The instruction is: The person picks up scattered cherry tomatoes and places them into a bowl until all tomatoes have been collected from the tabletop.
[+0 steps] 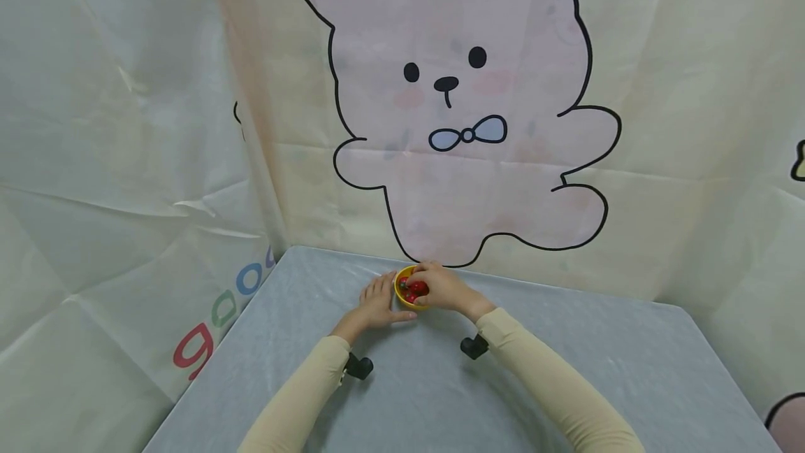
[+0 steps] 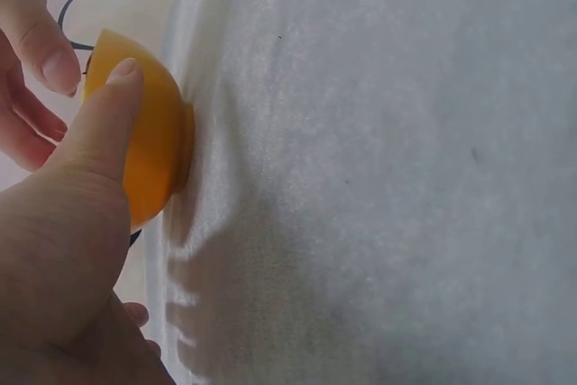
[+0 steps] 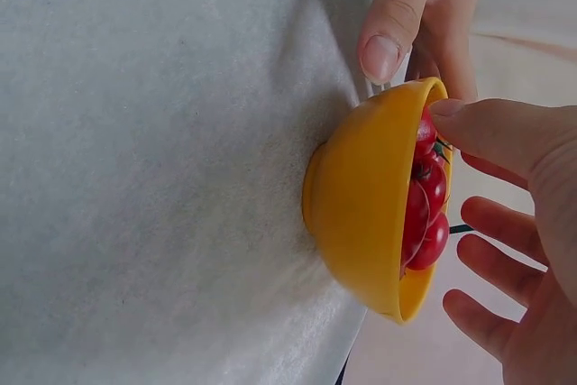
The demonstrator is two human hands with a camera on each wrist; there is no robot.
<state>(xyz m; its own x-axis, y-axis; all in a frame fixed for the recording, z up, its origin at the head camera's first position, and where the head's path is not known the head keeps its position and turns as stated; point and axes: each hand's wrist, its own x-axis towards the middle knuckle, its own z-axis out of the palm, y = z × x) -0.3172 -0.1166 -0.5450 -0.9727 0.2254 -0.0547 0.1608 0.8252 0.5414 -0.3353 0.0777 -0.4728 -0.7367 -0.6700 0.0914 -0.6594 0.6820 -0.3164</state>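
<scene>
A yellow bowl (image 3: 361,187) holding several red cherry tomatoes (image 3: 431,188) with green stems stands near the table's far edge. Over its opening, my right hand (image 1: 444,288) reaches in from the right. Its thumb and index finger pinch a cherry tomato (image 3: 425,135) at the bowl's near rim, while the other fingers are spread apart beside the opening. To the left of the bowl lies my left hand (image 1: 376,305), with fingers extended and thumb held out. In the left wrist view, that thumb overlaps the side of the bowl (image 2: 155,146).
A pale grey cloth covers the table (image 1: 440,383). Fabric walls hang close around it, with a pink cartoon animal (image 1: 465,187) at the back and coloured letters (image 1: 193,349) at the left. Dark wrist cameras (image 1: 474,347) jut from both sleeves.
</scene>
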